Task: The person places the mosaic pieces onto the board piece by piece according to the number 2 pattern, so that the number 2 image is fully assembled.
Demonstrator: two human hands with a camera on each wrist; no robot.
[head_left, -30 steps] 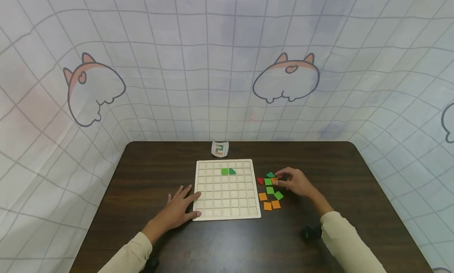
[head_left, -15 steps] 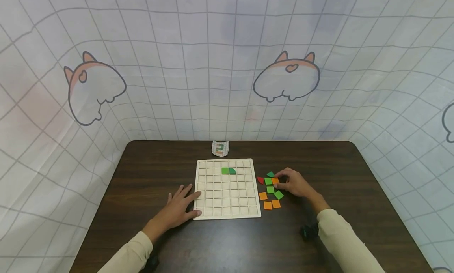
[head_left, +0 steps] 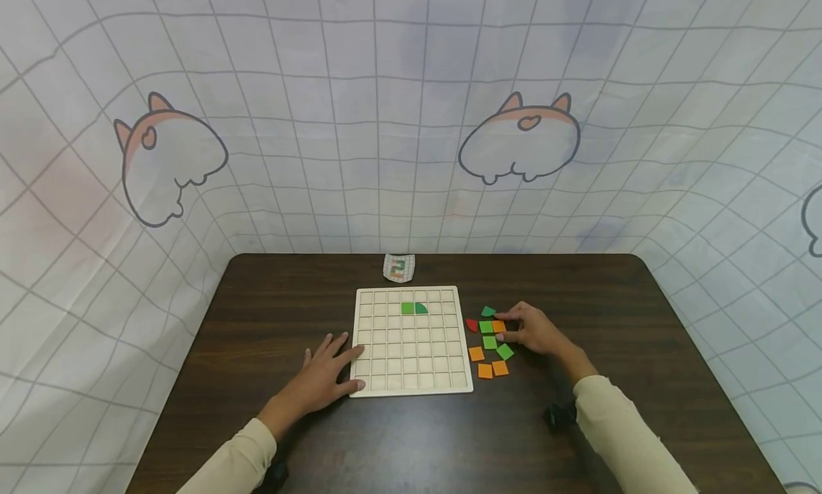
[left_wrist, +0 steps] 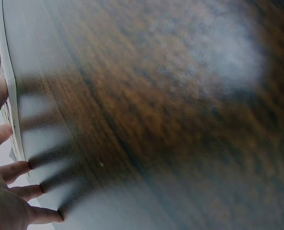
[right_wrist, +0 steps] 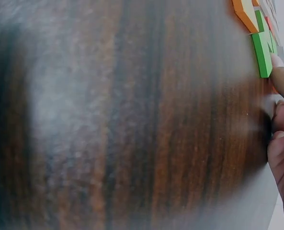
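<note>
My left hand (head_left: 321, 380) rests at the left edge of the cream grid board (head_left: 411, 369), fingers spread, thumb and index finger over its rim. On the board a light green square tile (head_left: 407, 308) and a dark green quarter-round tile (head_left: 421, 308) lie side by side. My right hand (head_left: 536, 330) reaches over the loose tiles, index finger and thumb apart on either side of an orange square tile (head_left: 499, 326). The index fingertip is at a loose dark green quarter-round tile (head_left: 489, 311). In the right wrist view the thumb is beside a green tile (right_wrist: 262, 55).
A red quarter-round tile (head_left: 472, 325), several green square tiles (head_left: 490, 343) and several orange square tiles (head_left: 477, 353) lie right of the board. Behind it, a small paper card (head_left: 399, 268) shows a coloured figure. A patterned white curtain (head_left: 411, 123) surrounds the dark table (head_left: 411, 444).
The loose dark green quarter-round tile has shifted slightly away and turned at the right index fingertip. The orange square beside it is more exposed. My left hand stays still.
</note>
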